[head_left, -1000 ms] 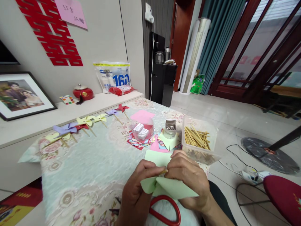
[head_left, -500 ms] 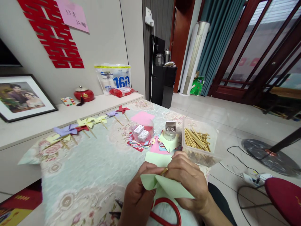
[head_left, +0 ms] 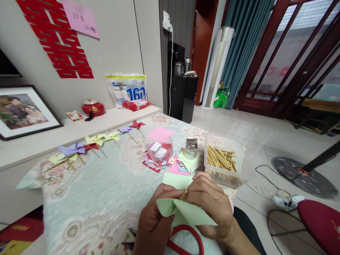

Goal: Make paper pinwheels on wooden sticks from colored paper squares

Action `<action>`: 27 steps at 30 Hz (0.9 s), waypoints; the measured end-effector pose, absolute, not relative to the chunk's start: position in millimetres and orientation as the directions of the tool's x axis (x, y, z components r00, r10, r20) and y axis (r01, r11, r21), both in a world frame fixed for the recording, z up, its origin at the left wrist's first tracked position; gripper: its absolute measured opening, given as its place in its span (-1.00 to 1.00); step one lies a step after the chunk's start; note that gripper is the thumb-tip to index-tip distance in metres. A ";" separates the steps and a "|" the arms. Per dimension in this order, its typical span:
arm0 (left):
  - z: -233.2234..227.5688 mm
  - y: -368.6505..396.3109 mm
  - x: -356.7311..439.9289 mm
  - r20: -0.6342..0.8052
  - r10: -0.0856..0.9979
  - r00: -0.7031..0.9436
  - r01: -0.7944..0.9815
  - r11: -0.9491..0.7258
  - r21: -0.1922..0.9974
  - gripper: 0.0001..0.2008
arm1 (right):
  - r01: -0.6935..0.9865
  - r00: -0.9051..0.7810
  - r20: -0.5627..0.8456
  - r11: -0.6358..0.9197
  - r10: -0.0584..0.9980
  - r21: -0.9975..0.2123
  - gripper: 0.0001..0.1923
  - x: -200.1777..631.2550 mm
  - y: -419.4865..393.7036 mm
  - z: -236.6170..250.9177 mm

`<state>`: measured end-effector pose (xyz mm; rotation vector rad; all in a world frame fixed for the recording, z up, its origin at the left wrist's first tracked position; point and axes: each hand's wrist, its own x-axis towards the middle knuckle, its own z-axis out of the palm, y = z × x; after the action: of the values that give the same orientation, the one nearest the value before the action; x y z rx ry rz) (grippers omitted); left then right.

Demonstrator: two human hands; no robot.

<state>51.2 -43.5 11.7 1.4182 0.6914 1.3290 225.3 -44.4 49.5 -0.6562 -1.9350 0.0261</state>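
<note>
Green paper [head_left: 195, 213] (curled) between both hands [head_left: 157, 211] [head_left: 214, 203]

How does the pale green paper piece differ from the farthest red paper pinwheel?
The pale green paper piece is held between the left hand and right hand; the red paper pinwheel lies on the pale floral tablecloth. The green piece looks larger in view than the red pinwheel. Both are folded paper.

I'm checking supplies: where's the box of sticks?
In the head view, the clear box stands right of centre on the tablecloth, right of the small jar and beyond the right hand.
</note>
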 end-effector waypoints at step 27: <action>12.4 -42.8 51.1 0.337 0.902 0.271 -0.239 -0.276 0.931 -0.72 | 0.457 -0.257 0.868 0.845 0.425 -0.278 -0.82 223.1 -42.6 45.6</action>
<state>51.1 -42.8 12.4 1.4143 0.6665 1.2760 223.1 -42.6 45.6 -0.6610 -1.8828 -0.0349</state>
